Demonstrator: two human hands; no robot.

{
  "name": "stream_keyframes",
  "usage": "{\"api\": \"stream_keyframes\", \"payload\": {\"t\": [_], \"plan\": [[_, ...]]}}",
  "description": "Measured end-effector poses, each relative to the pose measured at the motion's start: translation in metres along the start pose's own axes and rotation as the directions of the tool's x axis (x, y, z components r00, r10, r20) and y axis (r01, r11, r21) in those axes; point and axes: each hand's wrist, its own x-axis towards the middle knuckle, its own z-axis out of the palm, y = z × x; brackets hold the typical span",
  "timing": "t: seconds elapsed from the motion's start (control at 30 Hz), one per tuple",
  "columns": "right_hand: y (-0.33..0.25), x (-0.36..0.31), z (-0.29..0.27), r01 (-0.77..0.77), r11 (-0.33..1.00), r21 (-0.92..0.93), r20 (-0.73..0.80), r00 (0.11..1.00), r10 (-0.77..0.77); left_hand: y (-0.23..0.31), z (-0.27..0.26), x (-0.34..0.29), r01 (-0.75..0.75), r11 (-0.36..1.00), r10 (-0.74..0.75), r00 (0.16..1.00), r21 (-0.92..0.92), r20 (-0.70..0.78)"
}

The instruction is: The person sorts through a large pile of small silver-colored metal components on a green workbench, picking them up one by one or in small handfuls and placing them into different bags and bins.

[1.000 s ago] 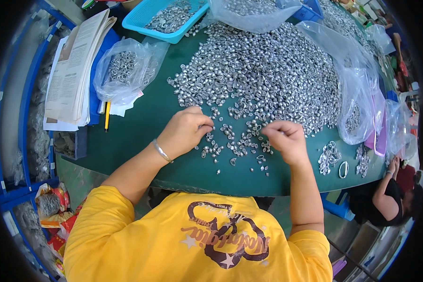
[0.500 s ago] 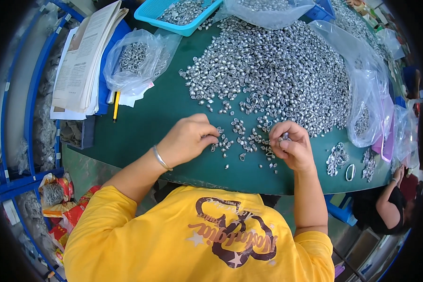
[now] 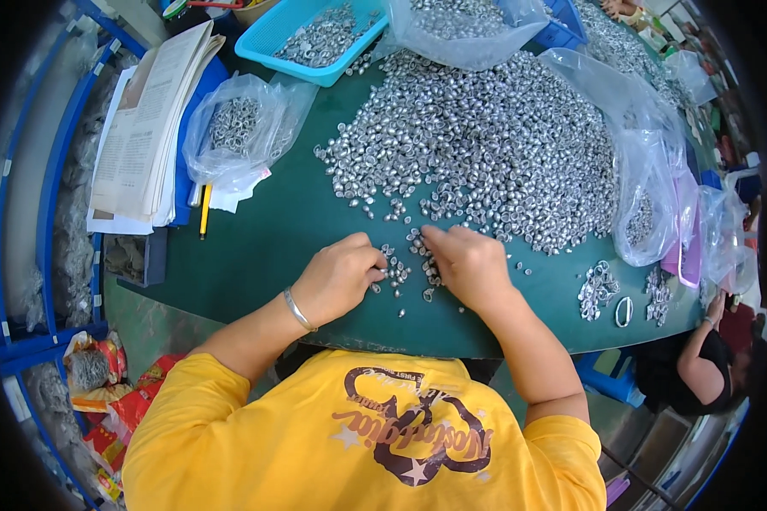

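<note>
A big heap of small silver oval metal pieces covers the far middle of the green table. In front of it, a loose small cluster of the same pieces lies between my hands. My left hand is at the cluster's left side, thumb and fingertips pinched together; what they hold, if anything, is hidden. My right hand bends over the cluster's right side, fingers curled down among the pieces at its edge. Its thumb and what lies under its palm do not show.
A turquoise basket and clear plastic bags of metal parts stand at the back and left, near stacked papers. Chain-like pieces and an oval ring lie right. Another person's arm shows far right.
My right hand has moved left, toward my left hand, and turned palm down over the pieces. The piece seen in its fingers earlier no longer shows. The left hand has stayed nearly in place.
</note>
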Motion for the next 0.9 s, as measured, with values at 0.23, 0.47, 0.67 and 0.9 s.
{"api": "stream_keyframes", "payload": {"t": [0.23, 0.47, 0.67, 0.9], "plan": [[0.002, 0.002, 0.003, -0.009, 1.000, 0.006, -0.011, 1.000, 0.009, 0.001, -0.023, 0.008, 0.545, 0.489, -0.434, 0.829, -0.681, 0.352], [-0.006, 0.006, 0.005, -0.040, 0.996, 0.080, 0.016, 0.999, 0.039, -0.013, -0.014, 0.005, 0.423, -0.122, -0.356, 0.826, -0.898, 0.437], [-0.008, 0.012, -0.006, -0.008, 1.000, 0.014, 0.170, 0.985, 0.005, -0.019, -0.005, 0.005, 0.357, -0.354, -0.244, 0.857, -0.864, 0.454], [-0.010, 0.021, -0.014, -0.426, 0.118, 0.897, 0.354, 0.852, 0.386, 0.011, 0.005, 0.028, 0.325, -0.610, -0.351, 0.707, -0.723, 0.614]]}}
